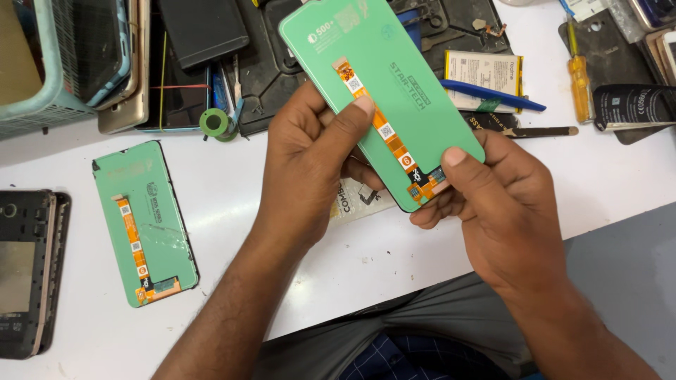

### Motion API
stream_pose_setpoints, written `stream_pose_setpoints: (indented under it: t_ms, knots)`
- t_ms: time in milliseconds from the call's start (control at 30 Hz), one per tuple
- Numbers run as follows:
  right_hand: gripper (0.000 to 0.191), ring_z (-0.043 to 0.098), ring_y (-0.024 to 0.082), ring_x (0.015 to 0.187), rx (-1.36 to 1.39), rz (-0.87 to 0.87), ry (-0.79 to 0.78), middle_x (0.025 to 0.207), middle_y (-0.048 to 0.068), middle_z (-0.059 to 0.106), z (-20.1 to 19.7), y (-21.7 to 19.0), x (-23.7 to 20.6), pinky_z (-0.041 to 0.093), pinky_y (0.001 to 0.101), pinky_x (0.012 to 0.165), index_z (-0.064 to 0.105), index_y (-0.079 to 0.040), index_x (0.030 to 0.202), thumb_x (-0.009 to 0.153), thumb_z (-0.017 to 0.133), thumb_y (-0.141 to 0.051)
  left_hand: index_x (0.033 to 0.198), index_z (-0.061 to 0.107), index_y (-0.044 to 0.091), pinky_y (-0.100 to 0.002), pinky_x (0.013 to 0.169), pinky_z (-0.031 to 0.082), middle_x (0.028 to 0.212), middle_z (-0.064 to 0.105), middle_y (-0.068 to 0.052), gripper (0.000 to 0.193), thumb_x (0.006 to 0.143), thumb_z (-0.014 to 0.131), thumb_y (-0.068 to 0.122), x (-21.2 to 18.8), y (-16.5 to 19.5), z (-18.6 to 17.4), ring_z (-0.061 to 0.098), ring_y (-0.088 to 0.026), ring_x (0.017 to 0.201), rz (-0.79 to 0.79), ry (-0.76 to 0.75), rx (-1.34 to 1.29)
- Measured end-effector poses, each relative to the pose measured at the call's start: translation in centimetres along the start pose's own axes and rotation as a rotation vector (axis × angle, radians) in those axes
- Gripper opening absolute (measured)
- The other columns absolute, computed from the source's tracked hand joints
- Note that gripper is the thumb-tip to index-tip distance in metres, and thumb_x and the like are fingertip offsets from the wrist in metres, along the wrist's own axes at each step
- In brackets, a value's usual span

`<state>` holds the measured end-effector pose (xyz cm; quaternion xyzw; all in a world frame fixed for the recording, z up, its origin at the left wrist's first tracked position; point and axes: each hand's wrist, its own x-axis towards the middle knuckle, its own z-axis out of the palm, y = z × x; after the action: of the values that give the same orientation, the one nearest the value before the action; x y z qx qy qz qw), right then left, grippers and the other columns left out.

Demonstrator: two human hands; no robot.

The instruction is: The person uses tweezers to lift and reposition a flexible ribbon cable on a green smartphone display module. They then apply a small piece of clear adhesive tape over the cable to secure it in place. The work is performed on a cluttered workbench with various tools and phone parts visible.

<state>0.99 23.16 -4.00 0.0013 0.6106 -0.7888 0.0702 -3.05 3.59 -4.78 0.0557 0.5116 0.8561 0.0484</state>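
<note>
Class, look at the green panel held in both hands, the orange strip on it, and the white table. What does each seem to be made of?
Green panel: likely a glass screen with matte green plastic film on its back; dark edge shows.
Orange strip: thin flexible ribbon cable, probably plastic film, under the left hand thumb and near the right hand.
White table: smooth, slightly glossy laminate, perhaps.

A phone repair workshop: the white desk [620,176] carries a green-backed replacement screen panel [144,222], a yellow-handled screwdriver [579,77], a loose flat battery [484,72] (label up) and opened phone frames [28,271].
</note>
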Motion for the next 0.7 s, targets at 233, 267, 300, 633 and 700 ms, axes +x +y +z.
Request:
stream_pose_setpoints:
  t_ms: [233, 267, 300, 633, 700]
  knots:
    - [0.026, 0.072, 0.017, 0.071, 0.004, 0.012, 0.008, 0.094, 0.015, 0.073, 0.2, 0.7, 0.2, 0.063, 0.0319, 0.067, 0.060, 0.007, 0.122, 0.107, 0.054, -0.014, 0.131, 0.047, -0.003, -0.030, 0.080, 0.069, 0.112, 0.072, -0.014, 0.047, 0.092, 0.073, 0.002, -0.4, 0.2, 0.5, 0.076, -0.017, 0.099, 0.080, -0.052, 0.111]
    - [0.026, 0.072, 0.018, 0.071, 0.009, 0.016, 0.008, 0.094, 0.015, 0.073, 0.1, 0.9, 0.2, 0.063, 0.0320, 0.067, 0.060, 0.008, 0.121, 0.108, 0.054, -0.014, 0.130, 0.048, -0.003, -0.030, 0.077, 0.069, 0.111, 0.073, -0.014, 0.044, 0.094, 0.071, 0.003, -0.3, 0.2, 0.5, 0.077, -0.016, 0.097, 0.085, -0.045, 0.137]
    - [0.026, 0.072, 0.018, 0.072, 0.013, 0.020, 0.011, 0.094, 0.015, 0.074, 0.1, 1.1, 0.1, 0.063, 0.0321, 0.066, 0.060, 0.008, 0.121, 0.108, 0.054, -0.014, 0.130, 0.049, -0.004, -0.030, 0.073, 0.069, 0.109, 0.074, -0.014, 0.041, 0.095, 0.070, 0.004, -0.2, 0.2, 0.6, 0.077, -0.016, 0.094, 0.090, -0.041, 0.162]
    - [0.029, 0.071, 0.021, 0.079, 0.069, -0.007, 0.007, 0.100, 0.016, 0.072, 0.7, 0.9, 0.1, 0.061, 0.0346, 0.073, 0.059, 0.004, 0.127, 0.108, 0.054, -0.017, 0.119, 0.062, -0.003, -0.029, 0.057, 0.065, 0.097, 0.075, -0.014, 0.031, 0.092, 0.073, 0.009, 0.0, -0.3, 0.5, 0.075, -0.016, 0.075, -0.050, -0.009, 0.110]
    - [0.027, 0.071, 0.022, 0.080, 0.071, -0.021, 0.000, 0.101, 0.016, 0.071, 1.1, 0.8, -0.1, 0.061, 0.0355, 0.075, 0.058, 0.005, 0.126, 0.110, 0.055, -0.017, 0.119, 0.062, -0.002, -0.029, 0.059, 0.066, 0.098, 0.075, -0.013, 0.032, 0.091, 0.072, 0.009, -0.3, -0.1, 0.2, 0.076, -0.015, 0.076, -0.054, -0.020, 0.100]
